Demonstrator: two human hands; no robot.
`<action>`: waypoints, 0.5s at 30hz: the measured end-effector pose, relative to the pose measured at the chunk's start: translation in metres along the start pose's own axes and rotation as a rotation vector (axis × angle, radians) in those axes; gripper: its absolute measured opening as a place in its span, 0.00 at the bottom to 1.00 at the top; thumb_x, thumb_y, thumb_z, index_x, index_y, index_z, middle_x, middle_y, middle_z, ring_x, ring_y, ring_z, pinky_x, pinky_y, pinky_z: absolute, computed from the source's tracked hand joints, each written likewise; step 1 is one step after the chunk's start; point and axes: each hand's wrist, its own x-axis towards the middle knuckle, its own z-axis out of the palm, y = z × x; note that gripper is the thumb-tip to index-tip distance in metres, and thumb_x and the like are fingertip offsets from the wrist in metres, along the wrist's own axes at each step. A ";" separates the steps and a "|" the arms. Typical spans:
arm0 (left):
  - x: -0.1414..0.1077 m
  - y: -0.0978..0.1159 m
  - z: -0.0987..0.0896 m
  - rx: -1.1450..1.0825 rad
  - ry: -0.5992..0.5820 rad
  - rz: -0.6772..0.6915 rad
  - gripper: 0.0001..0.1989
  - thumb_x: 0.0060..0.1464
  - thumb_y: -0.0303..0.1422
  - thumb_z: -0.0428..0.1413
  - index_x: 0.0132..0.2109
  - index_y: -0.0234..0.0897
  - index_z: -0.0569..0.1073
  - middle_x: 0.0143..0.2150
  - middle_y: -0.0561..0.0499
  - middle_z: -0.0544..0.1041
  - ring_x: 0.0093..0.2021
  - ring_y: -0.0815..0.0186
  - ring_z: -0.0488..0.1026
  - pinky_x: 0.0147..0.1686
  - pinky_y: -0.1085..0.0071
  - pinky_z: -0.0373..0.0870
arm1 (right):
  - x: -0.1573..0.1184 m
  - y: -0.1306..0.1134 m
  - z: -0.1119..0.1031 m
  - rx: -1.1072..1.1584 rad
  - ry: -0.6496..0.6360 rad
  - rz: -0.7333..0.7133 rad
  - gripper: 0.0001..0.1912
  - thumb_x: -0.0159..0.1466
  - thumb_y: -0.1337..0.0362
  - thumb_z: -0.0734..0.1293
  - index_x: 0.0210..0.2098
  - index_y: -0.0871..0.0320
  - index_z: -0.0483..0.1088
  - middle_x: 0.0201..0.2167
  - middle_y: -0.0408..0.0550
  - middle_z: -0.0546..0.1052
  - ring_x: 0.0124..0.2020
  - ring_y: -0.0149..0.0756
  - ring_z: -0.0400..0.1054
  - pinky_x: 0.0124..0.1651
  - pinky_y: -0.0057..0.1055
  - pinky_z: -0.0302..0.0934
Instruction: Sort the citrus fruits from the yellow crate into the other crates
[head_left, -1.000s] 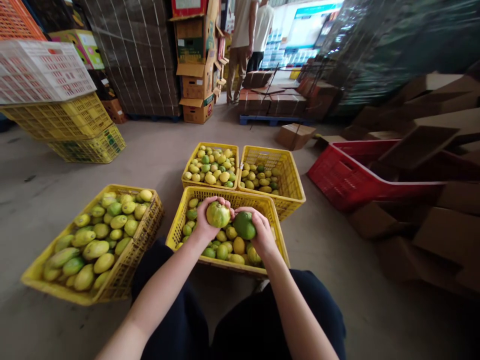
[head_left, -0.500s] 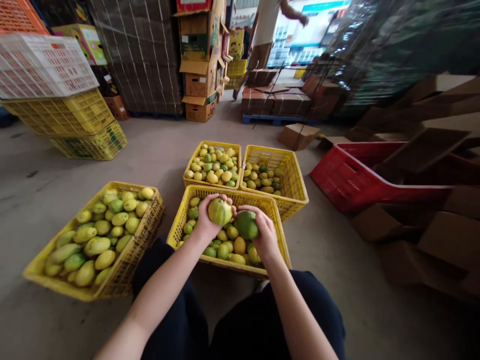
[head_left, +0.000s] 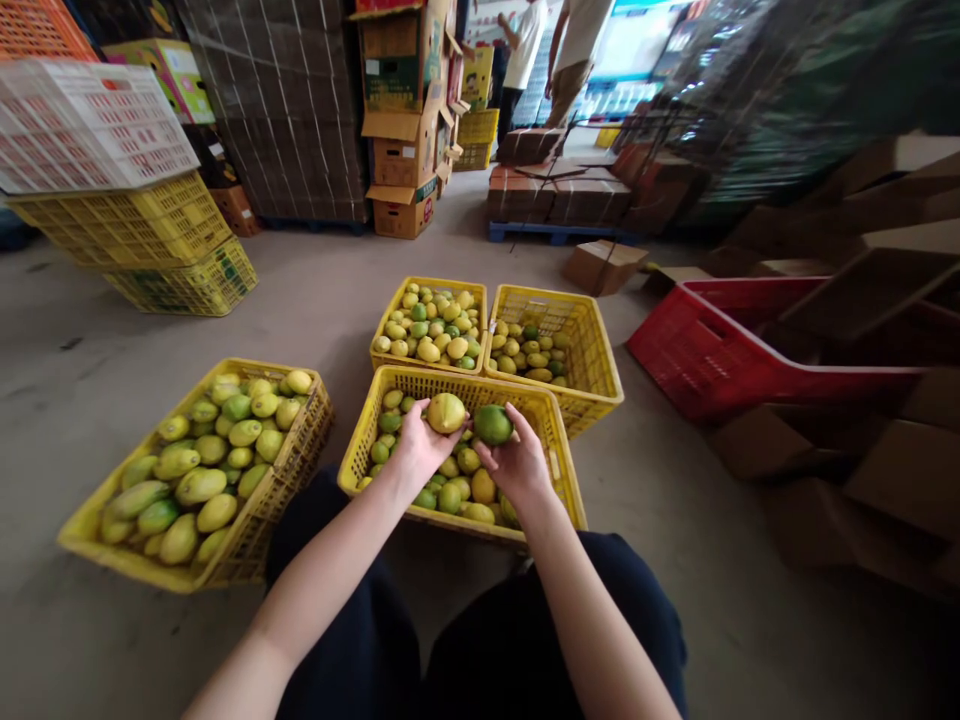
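My left hand (head_left: 421, 445) holds a yellow fruit (head_left: 446, 413) in its fingers, palm turned up. Just to the right, my right hand (head_left: 519, 462) grips a dark green fruit (head_left: 493, 425) between thumb and fingers. Both fruits are held over the near yellow crate (head_left: 559, 440), close together, with several yellow and green fruits lying below them. Behind it stand a smaller-looking crate (head_left: 375, 345) full of fruit and another crate (head_left: 600, 350) partly filled. A further crate (head_left: 82, 560), heaped with longer fruits, stands to the left.
Stacked white (head_left: 97, 125) and yellow crates (head_left: 150, 225) stand at the left. A red crate (head_left: 675, 365) and loose cardboard (head_left: 900, 480) lie at the right. Cartons on a blue pallet (head_left: 555, 235) are farther back, with two people (head_left: 581, 40) beyond them.
The fruit in my left hand has turned, showing a yellower side. My right hand has shifted lower around the green fruit. Two people's bodies now show more fully in the background.
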 end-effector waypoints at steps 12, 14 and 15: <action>-0.003 0.004 -0.004 -0.045 -0.062 0.016 0.13 0.60 0.36 0.46 0.45 0.34 0.70 0.36 0.43 0.76 0.40 0.59 0.76 0.37 0.67 0.76 | 0.004 0.003 0.000 0.045 0.026 0.004 0.12 0.58 0.55 0.66 0.29 0.60 0.70 0.22 0.50 0.77 0.16 0.30 0.66 0.14 0.22 0.63; -0.005 0.006 -0.004 -0.044 -0.108 0.027 0.13 0.59 0.34 0.47 0.45 0.33 0.71 0.37 0.42 0.77 0.42 0.57 0.76 0.37 0.65 0.76 | 0.003 0.003 0.002 0.056 0.026 -0.021 0.12 0.58 0.56 0.65 0.30 0.60 0.71 0.23 0.49 0.77 0.16 0.29 0.65 0.14 0.22 0.61; -0.006 0.006 -0.004 -0.054 -0.125 0.034 0.13 0.58 0.34 0.47 0.45 0.33 0.71 0.37 0.42 0.77 0.44 0.56 0.76 0.38 0.64 0.76 | 0.003 0.004 0.003 0.061 0.025 -0.040 0.12 0.58 0.56 0.65 0.30 0.59 0.71 0.23 0.49 0.77 0.16 0.29 0.65 0.13 0.21 0.60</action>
